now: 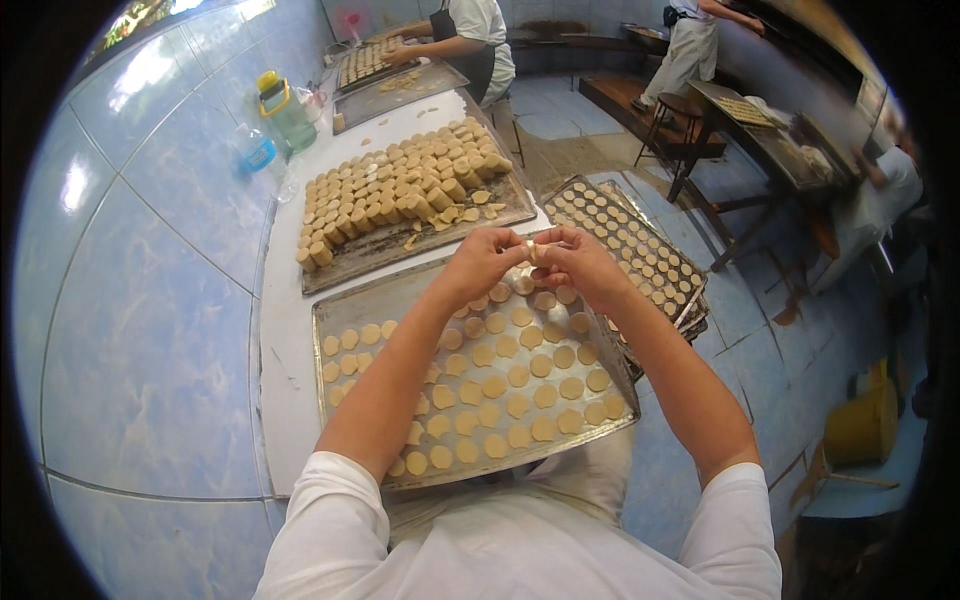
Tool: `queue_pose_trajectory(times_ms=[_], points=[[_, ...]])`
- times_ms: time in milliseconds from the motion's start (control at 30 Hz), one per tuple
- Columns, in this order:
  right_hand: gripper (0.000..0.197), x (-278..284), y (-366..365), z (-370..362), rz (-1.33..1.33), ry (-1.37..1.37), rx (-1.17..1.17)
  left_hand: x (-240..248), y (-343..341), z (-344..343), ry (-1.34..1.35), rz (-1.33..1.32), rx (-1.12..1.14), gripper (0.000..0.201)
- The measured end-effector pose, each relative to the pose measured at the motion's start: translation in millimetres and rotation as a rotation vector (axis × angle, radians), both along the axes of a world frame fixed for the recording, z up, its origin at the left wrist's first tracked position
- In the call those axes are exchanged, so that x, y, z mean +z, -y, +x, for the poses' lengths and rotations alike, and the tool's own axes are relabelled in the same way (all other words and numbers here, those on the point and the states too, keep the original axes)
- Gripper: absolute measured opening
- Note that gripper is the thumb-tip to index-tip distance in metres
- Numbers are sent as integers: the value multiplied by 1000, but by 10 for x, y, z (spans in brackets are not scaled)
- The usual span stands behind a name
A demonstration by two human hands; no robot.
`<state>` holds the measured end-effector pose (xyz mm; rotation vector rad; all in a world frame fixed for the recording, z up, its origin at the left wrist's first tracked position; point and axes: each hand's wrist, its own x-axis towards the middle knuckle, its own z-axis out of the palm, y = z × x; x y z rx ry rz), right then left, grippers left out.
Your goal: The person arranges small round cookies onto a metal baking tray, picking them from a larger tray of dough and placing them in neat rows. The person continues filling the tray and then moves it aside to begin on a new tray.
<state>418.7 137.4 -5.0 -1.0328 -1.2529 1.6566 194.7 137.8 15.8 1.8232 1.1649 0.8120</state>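
Both my hands meet above the far edge of a metal baking tray [345, 388] lined with rows of flat, pale dough rounds [495, 387]. My left hand [487, 263] is closed in a pinch, and so is my right hand [582, 265]. Between their fingertips they grip a small pale dough piece [532, 250], partly covered by the fingers. My left forearm crosses over the tray and hides some of its rounds. Just beyond my left hand, short dough cylinders [395, 180] stand packed on a second tray [375, 256], with loose scraps [455, 213] at its near right side.
Right of the table are stacked trays of rounds [650, 250]. A water bottle [257, 150] and a yellow-topped jug [287, 112] stand by the tiled wall. Co-workers [470, 40] work at the far end and at a table [765, 150] on the right. A yellow bucket [862, 425] sits lower right.
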Motion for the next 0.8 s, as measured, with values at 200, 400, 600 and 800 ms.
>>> queue_pose_trajectory(times_ms=[200,400,600,800], points=[[29,-31,10,-58,15,-18,34,-125,-1,-62,26,-10,8,28],[29,-72,-9,-141,44,32,6,-112,-9,-132,-416,47,211,33],[32,-64,-15,-287,21,-28,64,-114,100,-182,20,16,106,32],[34,-48,-38,-383,-35,-37,74,-102,78,-421,-326,-5,209,30]])
